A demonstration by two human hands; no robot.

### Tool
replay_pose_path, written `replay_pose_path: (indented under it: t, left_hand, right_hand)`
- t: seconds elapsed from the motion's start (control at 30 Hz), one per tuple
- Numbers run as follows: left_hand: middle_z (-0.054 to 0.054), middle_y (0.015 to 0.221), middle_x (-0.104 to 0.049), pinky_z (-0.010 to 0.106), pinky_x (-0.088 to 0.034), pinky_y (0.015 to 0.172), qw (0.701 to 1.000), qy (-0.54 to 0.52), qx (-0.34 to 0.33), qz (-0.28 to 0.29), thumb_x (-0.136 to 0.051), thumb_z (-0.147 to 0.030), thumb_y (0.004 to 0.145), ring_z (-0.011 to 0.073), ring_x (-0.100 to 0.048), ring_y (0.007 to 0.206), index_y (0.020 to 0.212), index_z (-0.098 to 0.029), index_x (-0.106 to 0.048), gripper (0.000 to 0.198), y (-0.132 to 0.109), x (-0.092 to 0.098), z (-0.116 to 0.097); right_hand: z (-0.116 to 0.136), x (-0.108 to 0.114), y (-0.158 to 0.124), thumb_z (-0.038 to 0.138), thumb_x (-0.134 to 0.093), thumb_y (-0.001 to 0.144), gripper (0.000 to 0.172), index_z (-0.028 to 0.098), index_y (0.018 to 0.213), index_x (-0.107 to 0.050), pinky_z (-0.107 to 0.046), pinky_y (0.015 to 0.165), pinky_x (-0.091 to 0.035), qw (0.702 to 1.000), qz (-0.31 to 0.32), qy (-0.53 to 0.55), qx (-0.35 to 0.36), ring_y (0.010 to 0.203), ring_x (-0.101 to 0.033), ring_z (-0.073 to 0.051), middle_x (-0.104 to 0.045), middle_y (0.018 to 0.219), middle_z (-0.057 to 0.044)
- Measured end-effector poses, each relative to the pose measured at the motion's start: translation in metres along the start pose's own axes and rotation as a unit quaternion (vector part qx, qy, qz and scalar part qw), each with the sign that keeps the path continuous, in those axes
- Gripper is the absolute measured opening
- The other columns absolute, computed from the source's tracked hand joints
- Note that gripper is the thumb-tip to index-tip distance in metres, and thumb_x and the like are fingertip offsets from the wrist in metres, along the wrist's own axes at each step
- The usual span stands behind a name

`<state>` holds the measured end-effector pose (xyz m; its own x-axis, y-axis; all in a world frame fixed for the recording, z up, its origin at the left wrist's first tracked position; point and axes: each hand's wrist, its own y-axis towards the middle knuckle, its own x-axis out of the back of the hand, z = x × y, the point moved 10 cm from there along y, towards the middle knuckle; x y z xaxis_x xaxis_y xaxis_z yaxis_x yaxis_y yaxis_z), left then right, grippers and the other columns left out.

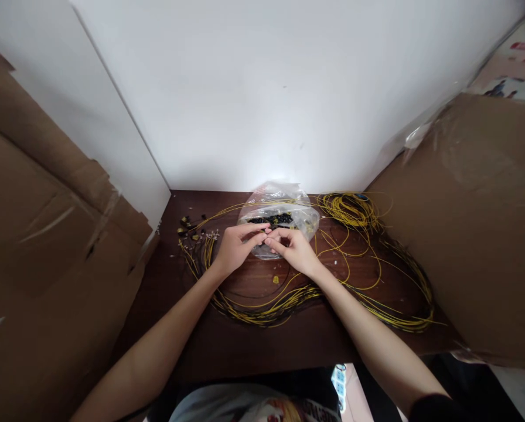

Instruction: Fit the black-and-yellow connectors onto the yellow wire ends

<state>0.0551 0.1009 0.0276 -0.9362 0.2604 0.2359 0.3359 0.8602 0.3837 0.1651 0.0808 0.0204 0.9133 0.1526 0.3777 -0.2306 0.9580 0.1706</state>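
Thin yellow and black wires (pixel 262 319) lie in a long loose bundle on the dark brown wooden table (pixel 245 357), nearer to the body than the fingers and spreading to both sides of them. The left hand (pixel 235 249) and the right hand (pixel 296 251) meet at their fingertips, with thumbs and forefingers drawn close together. What is pinched between them is too small to tell, so I cannot say whether they are clamped on something. Just behind the fingers is a clear, crumpled plastic bag (pixel 307 212), with many small black pieces (pixel 283 219) inside. To the left of the fingers are scattered small black and yellow parts (pixel 187 223); to their right and farther back, a round coil of yellow wire (pixel 350 210). One small yellow piece (pixel 275 280) lies alone, on the near side of the fingers.
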Motion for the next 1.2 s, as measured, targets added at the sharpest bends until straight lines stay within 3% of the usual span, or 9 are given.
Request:
replay_pose_path:
  t: [0.2,0.3,0.4,0.53,0.7,0.83,0.93,1.1,1.2]
  left_hand:
    - [0.007,0.081,-0.071,0.027,-0.052,0.064,0.997,-0.049,0.037,-0.039,-0.072,-0.028,0.068,0.0163,-0.065,0.068,0.092,-0.014,-0.070,0.028,0.005,0.017,0.003]
    - [0.006,0.079,-0.070,0.024,-0.050,0.058,0.989,-0.075,0.051,-0.114,-0.073,-0.029,0.065,0.0112,-0.059,0.057,0.086,-0.012,-0.070,0.027,0.010,0.048,0.003]
    - [0.004,0.073,-0.068,0.020,-0.044,0.051,0.975,-0.054,0.060,-0.205,-0.074,-0.029,0.063,0.0072,-0.052,0.049,0.088,-0.011,-0.069,0.031,0.010,0.087,0.003]
    - [0.004,0.075,-0.066,0.019,-0.040,0.047,0.961,-0.042,0.060,-0.266,-0.072,-0.033,0.064,0.0053,-0.047,0.047,0.093,-0.011,-0.067,0.037,0.008,0.118,0.007]
    - [0.002,0.072,-0.062,0.018,-0.040,0.046,0.955,0.024,0.050,-0.290,-0.071,-0.034,0.064,0.0050,-0.047,0.047,0.095,-0.011,-0.067,0.039,0.006,0.136,0.009]
    - [0.004,0.076,-0.063,0.019,-0.041,0.048,0.945,0.067,0.049,-0.316,-0.068,-0.039,0.066,0.0073,-0.049,0.052,0.098,-0.011,-0.067,0.043,0.002,0.151,0.012]
    - [0.005,0.075,-0.063,0.022,-0.044,0.052,0.931,0.146,0.069,-0.327,-0.066,-0.043,0.067,0.0111,-0.051,0.057,0.099,-0.013,-0.068,0.044,-0.002,0.162,0.015]
    - [0.006,0.071,-0.065,0.031,-0.044,0.067,0.874,0.370,0.106,-0.297,-0.063,-0.042,0.071,0.0197,-0.057,0.066,0.096,-0.017,-0.071,0.036,-0.004,0.167,0.008]
    - [0.010,0.080,-0.065,0.035,-0.043,0.072,0.833,0.446,0.142,-0.294,-0.061,-0.041,0.073,0.0265,-0.058,0.079,0.097,-0.018,-0.070,0.034,-0.008,0.167,0.006]
  right_hand:
    - [0.007,-0.001,-0.002,0.046,-0.053,0.082,0.035,0.014,0.078,-0.068,-0.022,0.049,-0.025,1.000,0.007,-0.012,0.002,0.050,-0.034,-0.008,-0.046,0.054,0.004]
    - [0.016,-0.001,-0.002,0.047,-0.053,0.082,0.037,0.014,0.076,-0.069,-0.023,0.049,-0.023,0.999,0.038,0.006,0.007,0.050,-0.032,-0.007,-0.046,0.053,0.003]
    - [0.022,0.014,0.000,0.046,-0.055,0.081,0.034,0.015,0.080,-0.070,-0.023,0.046,-0.019,0.998,0.041,0.054,0.000,0.046,-0.027,-0.007,-0.038,0.048,0.005]
    - [0.033,0.067,0.006,0.046,-0.060,0.078,0.029,0.018,0.079,-0.069,-0.023,0.046,-0.017,0.992,-0.035,0.125,0.004,0.045,-0.025,-0.006,-0.031,0.047,0.007]
    - [0.072,0.144,0.006,0.045,-0.062,0.077,0.026,0.020,0.074,-0.065,-0.025,0.046,-0.019,0.984,-0.102,0.148,0.012,0.041,-0.021,-0.004,-0.020,0.043,0.010]
    - [0.108,0.198,-0.009,0.026,-0.036,0.093,0.031,0.018,0.077,-0.061,-0.028,0.048,-0.012,0.980,-0.158,0.116,-0.038,0.037,-0.017,0.000,-0.015,0.040,0.011]
    - [0.134,0.236,-0.028,0.028,-0.019,0.096,0.046,0.017,0.081,-0.061,-0.032,0.049,-0.010,0.970,-0.227,0.070,-0.042,0.037,-0.015,0.003,-0.008,0.041,0.011]
    - [0.152,0.293,-0.056,0.037,-0.021,0.094,0.053,0.014,0.066,-0.060,-0.038,0.049,-0.010,0.942,-0.334,-0.020,0.006,0.043,-0.013,0.006,-0.007,0.046,0.009]
    - [0.140,0.312,-0.057,0.038,-0.022,0.096,0.054,0.013,0.070,-0.063,-0.036,0.048,-0.014,0.923,-0.360,-0.135,-0.019,0.045,-0.015,0.006,-0.025,0.046,0.008]
